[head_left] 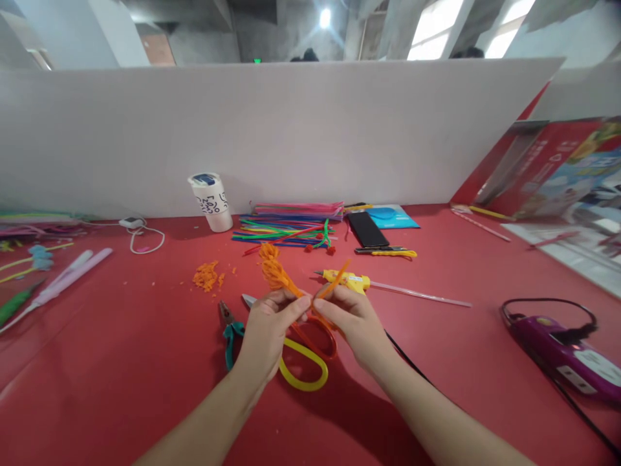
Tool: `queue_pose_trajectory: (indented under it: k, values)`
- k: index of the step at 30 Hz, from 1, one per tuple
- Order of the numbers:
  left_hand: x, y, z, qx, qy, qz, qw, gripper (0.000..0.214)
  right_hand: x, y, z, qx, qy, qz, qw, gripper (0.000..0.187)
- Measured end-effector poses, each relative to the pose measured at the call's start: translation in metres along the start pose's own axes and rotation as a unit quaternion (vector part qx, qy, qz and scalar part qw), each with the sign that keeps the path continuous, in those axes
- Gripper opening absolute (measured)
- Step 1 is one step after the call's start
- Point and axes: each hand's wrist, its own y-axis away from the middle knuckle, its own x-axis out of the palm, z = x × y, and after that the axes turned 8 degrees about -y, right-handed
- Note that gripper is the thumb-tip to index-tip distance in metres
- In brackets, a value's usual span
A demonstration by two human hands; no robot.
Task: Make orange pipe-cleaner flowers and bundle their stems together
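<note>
Between my two hands is an orange pipe-cleaner piece with a fluffy, bunched head at its upper left. My left hand pinches its stem just below that head. With thumb and finger, my right hand grips an orange pipe cleaner whose free end points up; where it joins the stem is hidden by my fingertips. Beneath my hands lie scissors with one yellow and one red handle loop. Teal-handled pliers rest left of them. A yellow glue gun with a clear glue stick lies behind my right hand.
Orange fluff scraps lie to the left. Colourful pipe cleaners, a white tumbler and a black phone stand or lie along the white partition. A purple power strip with black cables is at the right.
</note>
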Motion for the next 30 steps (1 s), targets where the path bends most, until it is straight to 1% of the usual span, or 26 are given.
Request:
queue_pose_trajectory:
  k: [1,3,6,9,12,14,16,18,19,20,21,22,23,25,26,27,28,29,30]
  values:
    - [0.000,0.000,-0.001,0.006,-0.010,0.005,1.000,0.008,-0.001,-0.001,0.000,0.046,-0.058,0.004,0.997,0.015]
    - [0.000,0.001,-0.002,0.011,-0.018,0.016,1.000,0.006,-0.002,-0.003,-0.001,0.114,-0.151,0.012,0.982,0.016]
    - [0.001,0.002,-0.005,0.008,-0.004,0.036,0.999,0.004,-0.003,-0.005,0.000,0.170,-0.225,0.048,0.958,0.014]
    - [0.000,0.002,-0.006,0.001,0.018,0.066,0.998,0.004,-0.005,-0.003,0.002,0.196,-0.239,0.093,0.946,0.015]
    - [-0.002,0.003,-0.007,-0.013,0.036,0.104,0.994,0.002,-0.006,-0.001,0.003,0.207,-0.241,0.116,0.941,0.015]
    - [-0.002,0.003,-0.006,-0.017,0.040,0.114,0.993,0.002,-0.005,-0.001,0.003,0.219,-0.244,0.119,0.937,0.014]
    - [-0.002,0.002,-0.005,-0.011,0.034,0.102,0.994,0.003,-0.003,0.000,0.000,0.211,-0.248,0.098,0.940,0.013]
    - [0.000,0.002,-0.002,-0.003,0.028,0.070,0.997,0.005,0.001,0.001,-0.003,0.158,-0.216,0.060,0.962,0.014]
    - [0.000,0.001,-0.001,-0.001,0.024,0.048,0.999,0.007,0.002,0.001,-0.005,0.112,-0.168,0.036,0.979,0.014]
    - [0.001,0.000,0.000,-0.001,0.019,0.023,1.000,0.008,0.004,0.002,-0.006,0.054,-0.095,0.009,0.994,0.013]
    - [0.001,0.000,0.001,-0.003,0.012,0.001,1.000,0.008,0.005,0.003,-0.007,-0.013,-0.004,-0.017,1.000,0.012]
    - [0.002,0.000,0.002,-0.006,0.002,-0.015,1.000,0.008,0.005,0.004,-0.007,-0.088,0.089,-0.037,0.991,0.013]
    - [0.002,-0.001,0.003,-0.008,-0.009,-0.024,1.000,0.009,0.005,0.004,-0.007,-0.166,0.173,-0.047,0.970,0.014]
    - [0.001,-0.001,0.004,-0.005,-0.032,-0.027,0.999,0.013,0.003,0.004,-0.006,-0.302,0.285,-0.029,0.909,0.017]
    - [0.001,-0.001,0.004,-0.003,-0.041,-0.025,0.999,0.015,0.002,0.004,-0.006,-0.346,0.313,-0.010,0.884,0.018]
    - [0.001,-0.001,0.003,0.000,-0.049,-0.025,0.998,0.015,0.001,0.003,-0.005,-0.372,0.330,0.006,0.868,0.019]
    - [0.001,-0.001,0.003,0.002,-0.056,-0.027,0.998,0.015,0.000,0.002,-0.004,-0.377,0.335,0.012,0.864,0.018]
    - [0.000,-0.001,0.003,0.003,-0.061,-0.028,0.998,0.015,0.000,0.002,-0.004,-0.359,0.328,0.006,0.873,0.017]
    - [0.000,-0.001,0.003,0.004,-0.064,-0.028,0.998,0.015,-0.001,0.001,-0.003,-0.320,0.307,-0.006,0.896,0.015]
